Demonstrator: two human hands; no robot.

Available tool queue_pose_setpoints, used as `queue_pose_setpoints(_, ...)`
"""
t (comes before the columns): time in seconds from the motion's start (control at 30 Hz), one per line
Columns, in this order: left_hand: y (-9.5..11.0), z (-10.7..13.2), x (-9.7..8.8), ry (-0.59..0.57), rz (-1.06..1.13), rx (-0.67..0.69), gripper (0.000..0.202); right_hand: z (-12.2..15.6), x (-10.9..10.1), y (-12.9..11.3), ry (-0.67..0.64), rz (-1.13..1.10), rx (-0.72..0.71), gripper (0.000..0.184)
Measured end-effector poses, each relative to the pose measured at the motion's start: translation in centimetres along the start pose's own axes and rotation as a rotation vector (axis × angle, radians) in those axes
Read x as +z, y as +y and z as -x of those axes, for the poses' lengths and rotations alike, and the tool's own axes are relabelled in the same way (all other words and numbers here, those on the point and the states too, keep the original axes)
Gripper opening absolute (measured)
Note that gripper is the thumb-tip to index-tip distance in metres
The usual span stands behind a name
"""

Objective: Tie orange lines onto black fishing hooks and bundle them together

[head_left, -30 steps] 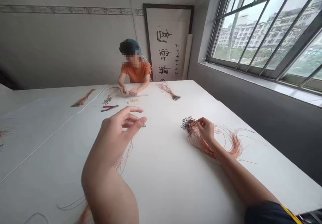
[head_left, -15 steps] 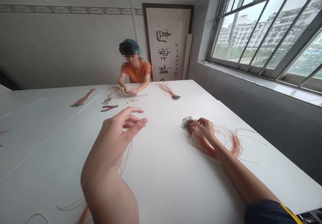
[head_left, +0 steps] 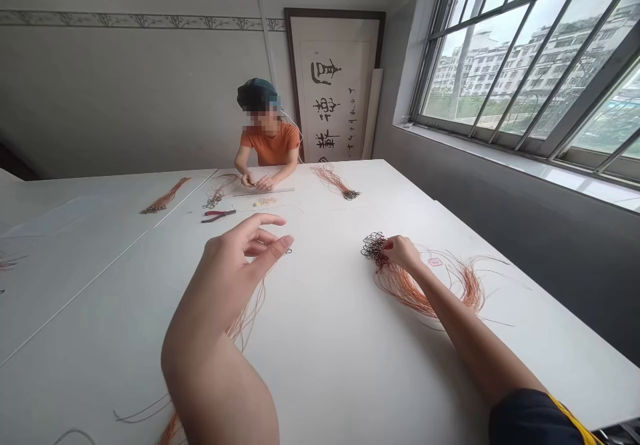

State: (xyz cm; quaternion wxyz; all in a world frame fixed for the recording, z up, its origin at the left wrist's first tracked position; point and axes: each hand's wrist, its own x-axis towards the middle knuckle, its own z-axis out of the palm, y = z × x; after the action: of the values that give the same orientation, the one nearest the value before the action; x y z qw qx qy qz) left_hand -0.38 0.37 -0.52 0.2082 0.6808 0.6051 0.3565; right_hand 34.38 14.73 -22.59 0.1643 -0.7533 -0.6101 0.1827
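Observation:
My left hand (head_left: 240, 258) hovers over the white table (head_left: 325, 365), fingers curled loosely, thumb and fingers pinching thin orange cords (head_left: 245, 318) that trail back under my forearm. My right hand (head_left: 400, 253) rests on a bundle of orange cords (head_left: 415, 288) on the right. Its fingers are closed on the bundle's dark looped ends (head_left: 374, 246).
A person in an orange shirt (head_left: 267, 145) works at the far end of the table. Red-handled pliers (head_left: 217, 215) and more cord bundles (head_left: 335, 182) (head_left: 165, 196) lie near them. A framed calligraphy panel (head_left: 333, 85) leans on the wall. Barred windows (head_left: 525, 52) run along the right.
My right hand has slid a little left onto the dark looped ends of its bundle. My left hand has barely moved.

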Motion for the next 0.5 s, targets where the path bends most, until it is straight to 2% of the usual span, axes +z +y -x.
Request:
queue_pose_setpoints(0.23, 0.0, 0.0, 0.0, -0.003, 0.001, 0.002, 0.048, -0.1, -0.4, -0.5, -0.065, 0.066, 0.026, 0.026)
queue_pose_setpoints(0.5, 0.2, 0.1, 0.0, -0.001, -0.004, 0.006, 0.049, -0.2, -0.7, -1.3, -0.068, 0.121, 0.022, 0.028)
